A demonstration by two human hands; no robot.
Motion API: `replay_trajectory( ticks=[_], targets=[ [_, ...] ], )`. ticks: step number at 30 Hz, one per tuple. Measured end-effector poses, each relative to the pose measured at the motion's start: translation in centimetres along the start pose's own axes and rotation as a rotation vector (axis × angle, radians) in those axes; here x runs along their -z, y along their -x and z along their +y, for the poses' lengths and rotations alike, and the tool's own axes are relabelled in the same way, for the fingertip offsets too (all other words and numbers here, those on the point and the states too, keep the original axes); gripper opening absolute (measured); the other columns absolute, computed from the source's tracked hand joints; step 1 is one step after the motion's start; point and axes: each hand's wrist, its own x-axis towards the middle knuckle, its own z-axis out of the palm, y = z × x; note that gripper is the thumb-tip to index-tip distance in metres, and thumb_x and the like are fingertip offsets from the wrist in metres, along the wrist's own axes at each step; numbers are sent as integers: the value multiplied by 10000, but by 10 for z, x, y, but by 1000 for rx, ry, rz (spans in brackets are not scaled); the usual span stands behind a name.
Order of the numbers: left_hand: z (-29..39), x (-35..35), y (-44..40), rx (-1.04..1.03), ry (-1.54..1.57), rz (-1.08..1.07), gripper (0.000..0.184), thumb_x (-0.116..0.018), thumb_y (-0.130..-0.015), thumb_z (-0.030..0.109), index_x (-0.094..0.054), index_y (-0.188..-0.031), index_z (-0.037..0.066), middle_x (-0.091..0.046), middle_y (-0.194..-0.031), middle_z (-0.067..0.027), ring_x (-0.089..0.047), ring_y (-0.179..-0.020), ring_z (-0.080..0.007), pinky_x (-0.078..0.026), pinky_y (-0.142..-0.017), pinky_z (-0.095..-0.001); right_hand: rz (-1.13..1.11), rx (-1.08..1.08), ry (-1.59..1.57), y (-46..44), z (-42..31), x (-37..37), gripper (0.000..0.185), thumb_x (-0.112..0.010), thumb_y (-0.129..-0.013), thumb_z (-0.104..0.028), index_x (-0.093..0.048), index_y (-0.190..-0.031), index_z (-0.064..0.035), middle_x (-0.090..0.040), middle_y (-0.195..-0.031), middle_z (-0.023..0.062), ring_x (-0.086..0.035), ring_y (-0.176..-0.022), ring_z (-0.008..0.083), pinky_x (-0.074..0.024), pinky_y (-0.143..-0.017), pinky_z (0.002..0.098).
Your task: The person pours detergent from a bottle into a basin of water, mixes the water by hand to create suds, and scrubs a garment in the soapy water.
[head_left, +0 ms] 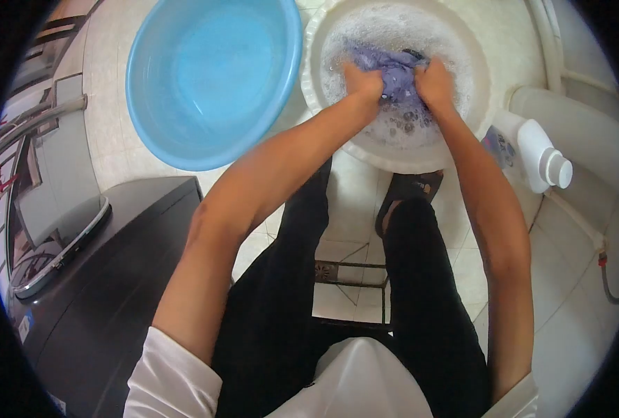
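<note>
A wet purple cloth [396, 78], perhaps a garment, is bunched up between my two hands over a white basin [311, 66] of sudsy water. My left hand [364, 82] is closed around the cloth's left side. On its right side my right hand [435, 83] grips it with curled fingers. White foam [421, 21] covers much of the water, with larger bubbles near the basin's front. The lower part of the cloth hangs into the suds, so its full shape is hidden.
A large blue basin [212, 70] holding clear water stands left of the white one. To the right is a white bottle [538, 153] with a white cap, near pipes. A dark appliance [114, 279] stands at lower left. Beneath me is a metal-framed stool [351, 264].
</note>
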Motion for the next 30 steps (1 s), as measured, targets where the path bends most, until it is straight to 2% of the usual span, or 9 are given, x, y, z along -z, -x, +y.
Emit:
replay_trajectory(
  ticks=[2,5,7,11,15,17,20,25,30],
  targets=[
    [14,-2,11,-28,69,12,362,-570,-905,244,-550,-1201,37,-586,-1194,-182,-623,-1041,-313,-560,-781,-521,62,-52,-80,-6,-5,-9,451,-606,-876,-322,-571,-1158,27,-646,-1130,300,-607,-1095,476,-475,-954,487],
    [32,10,21,284,281,-241,327,-510,-930,275,-571,-1182,74,-583,-1209,-166,-620,-1040,-306,-540,-822,-494,212,116,-263,21,-37,20,477,-633,-871,-391,-594,-1082,35,-659,-1038,301,-633,-1001,469,-492,-877,481],
    [55,12,36,537,452,-455,488,-317,-983,425,-581,-1236,102,-624,-1239,-134,-593,-1127,-309,-482,-966,-492,146,283,-521,44,-57,39,457,-671,-847,-442,-639,-890,12,-673,-860,260,-644,-811,438,-497,-740,474],
    [39,8,28,417,418,-618,602,-208,-989,495,-587,-1242,101,-618,-1257,-115,-607,-1117,-285,-507,-928,-464,226,564,-435,78,-85,30,416,-694,-830,-439,-633,-666,-61,-634,-638,154,-595,-611,394,-470,-597,466],
    [41,2,38,503,493,-522,581,-225,-1003,486,-596,-1226,99,-634,-1230,-111,-621,-1101,-284,-512,-922,-454,324,686,-123,48,-71,15,370,-657,-879,-373,-682,-794,-14,-652,-728,194,-611,-632,332,-494,-631,398],
    [41,-1,37,518,505,-498,576,-229,-1007,484,-599,-1222,98,-638,-1224,-109,-625,-1098,-284,-513,-920,-452,263,369,-261,19,-62,20,354,-616,-869,-399,-720,-777,-74,-679,-765,186,-638,-717,416,-514,-673,483],
    [40,-6,30,396,492,-602,451,-331,-1004,442,-625,-1130,125,-665,-1155,-98,-642,-1070,-264,-510,-945,-459,221,287,-361,14,-53,16,352,-593,-875,-389,-739,-815,-74,-688,-809,203,-645,-762,428,-521,-728,500],
    [21,7,-3,494,616,-749,409,-324,-993,373,-620,-1092,109,-674,-1085,-108,-656,-1007,-282,-535,-860,-451,198,350,-283,57,-85,29,351,-594,-867,-372,-735,-829,-53,-689,-849,219,-644,-797,441,-519,-764,492],
    [35,4,30,516,563,-676,422,-337,-993,434,-617,-1102,137,-672,-1078,-75,-640,-1021,-255,-516,-877,-424,213,400,-197,52,-84,23,349,-599,-854,-366,-733,-845,-43,-691,-904,233,-646,-824,445,-520,-775,485]
  ],
)
